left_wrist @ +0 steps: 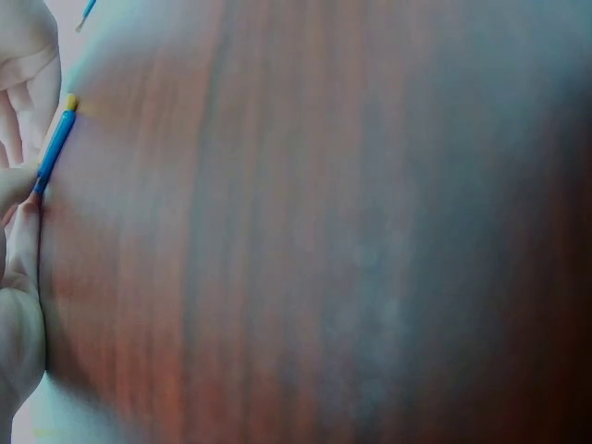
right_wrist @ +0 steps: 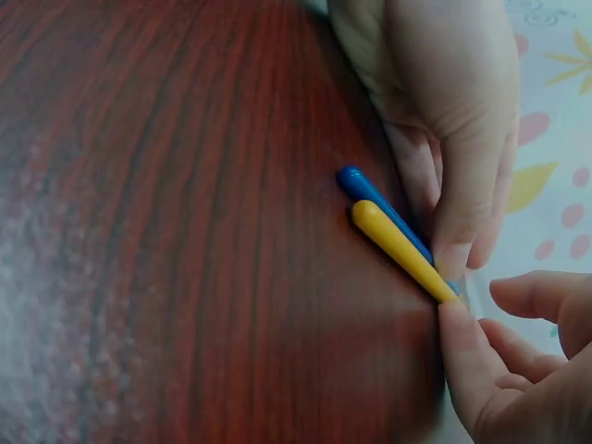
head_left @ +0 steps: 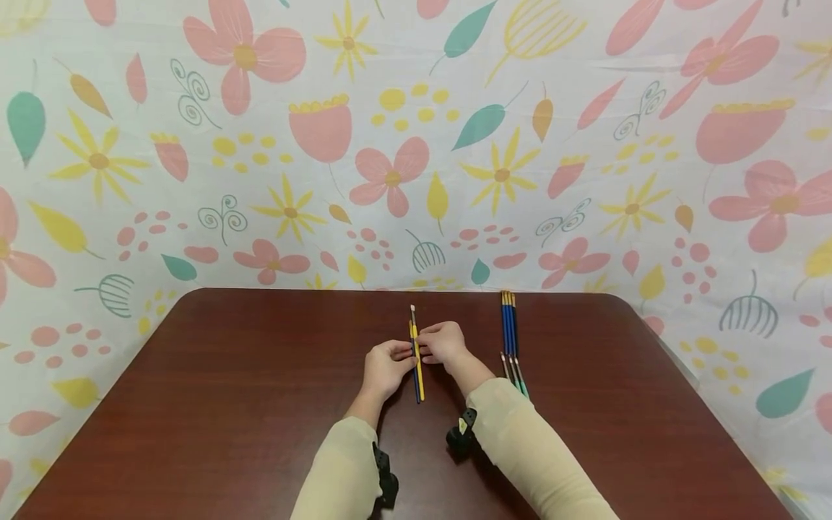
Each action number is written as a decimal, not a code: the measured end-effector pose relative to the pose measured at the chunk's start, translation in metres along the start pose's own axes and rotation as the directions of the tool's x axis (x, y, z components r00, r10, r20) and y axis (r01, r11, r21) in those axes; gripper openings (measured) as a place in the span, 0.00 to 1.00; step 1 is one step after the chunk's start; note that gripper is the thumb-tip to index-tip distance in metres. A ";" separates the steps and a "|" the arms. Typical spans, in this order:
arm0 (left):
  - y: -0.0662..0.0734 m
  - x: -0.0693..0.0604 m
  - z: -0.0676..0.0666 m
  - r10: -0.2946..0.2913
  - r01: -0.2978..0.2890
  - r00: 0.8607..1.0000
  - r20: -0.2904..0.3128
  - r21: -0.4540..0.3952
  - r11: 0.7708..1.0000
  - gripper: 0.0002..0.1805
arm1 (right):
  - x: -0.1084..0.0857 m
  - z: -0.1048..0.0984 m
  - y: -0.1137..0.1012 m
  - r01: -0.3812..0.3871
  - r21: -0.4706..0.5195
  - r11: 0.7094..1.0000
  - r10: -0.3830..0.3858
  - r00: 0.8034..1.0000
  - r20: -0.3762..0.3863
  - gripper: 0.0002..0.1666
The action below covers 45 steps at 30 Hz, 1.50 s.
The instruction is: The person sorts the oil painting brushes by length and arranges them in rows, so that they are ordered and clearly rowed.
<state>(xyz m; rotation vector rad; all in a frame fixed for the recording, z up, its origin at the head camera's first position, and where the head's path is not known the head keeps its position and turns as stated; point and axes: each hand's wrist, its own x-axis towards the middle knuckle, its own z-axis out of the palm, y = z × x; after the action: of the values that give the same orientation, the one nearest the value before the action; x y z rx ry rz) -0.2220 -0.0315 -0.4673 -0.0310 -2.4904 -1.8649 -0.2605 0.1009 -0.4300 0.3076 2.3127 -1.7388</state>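
In the head view, a yellow-handled paintbrush (head_left: 419, 375) with a pale tip and a slim blue brush (head_left: 417, 390) with a yellow far end lie side by side, pointing away from me. My left hand (head_left: 385, 372) pinches the blue brush between thumb and fingers. From the other side, my right hand (head_left: 444, 342) touches the yellow brush. The right wrist view shows the rounded ends of the yellow handle (right_wrist: 398, 242) and the blue handle (right_wrist: 381, 205). There, my right thumb and forefinger (right_wrist: 527, 294) stand apart. The left wrist view catches the blue brush (left_wrist: 55, 148) beside the left fingers.
Several blue brushes (head_left: 509, 325) with gold ends lie together near the table's far edge, right of my hands. Several green-handled brushes (head_left: 516, 372) lie just nearer, partly behind my right sleeve. A flower-patterned cloth (head_left: 390, 238) hangs behind the brown table (head_left: 227, 404).
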 end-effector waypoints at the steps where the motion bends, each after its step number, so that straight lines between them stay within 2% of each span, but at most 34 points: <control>1: 0.000 0.000 0.000 0.007 -0.007 1.000 -0.003 0.007 1.000 0.14 | 0.000 0.000 -0.001 -0.015 0.020 1.000 0.015 1.000 0.000 0.17; 4: 0.001 0.000 -0.001 0.012 -0.011 1.000 -0.011 0.027 1.000 0.14 | 0.000 0.000 -0.001 -0.042 0.051 0.998 0.042 0.999 0.010 0.17; 7: 0.002 -0.001 -0.001 0.011 -0.011 1.000 -0.009 0.028 1.000 0.14 | 0.000 0.000 -0.002 -0.041 0.038 0.998 0.041 0.999 0.009 0.17; 16: 0.005 -0.001 0.000 0.029 -0.029 1.000 -0.006 0.014 0.999 0.14 | -0.002 0.003 -0.005 0.019 -0.135 0.991 -0.025 0.999 -0.039 0.16; 24: 0.005 -0.002 0.001 0.014 -0.014 1.000 0.000 0.026 1.000 0.14 | -0.001 0.005 -0.005 0.022 -0.214 0.977 -0.037 0.997 -0.066 0.09; 34: 0.004 -0.002 0.002 0.033 -0.033 0.999 -0.001 0.006 0.999 0.14 | -0.003 0.002 -0.004 0.033 -0.196 0.980 -0.046 0.997 -0.060 0.10; 45: 0.004 -0.002 0.000 0.003 -0.002 1.000 -0.007 0.025 1.000 0.14 | -0.008 -0.010 -0.008 0.028 -0.144 0.989 -0.029 1.000 -0.007 0.14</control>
<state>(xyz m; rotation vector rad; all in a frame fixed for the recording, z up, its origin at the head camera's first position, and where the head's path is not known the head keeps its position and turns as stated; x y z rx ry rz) -0.2203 -0.0307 -0.4639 -0.0266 -2.5071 -1.8296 -0.2557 0.1083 -0.4176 0.2577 2.4445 -1.5742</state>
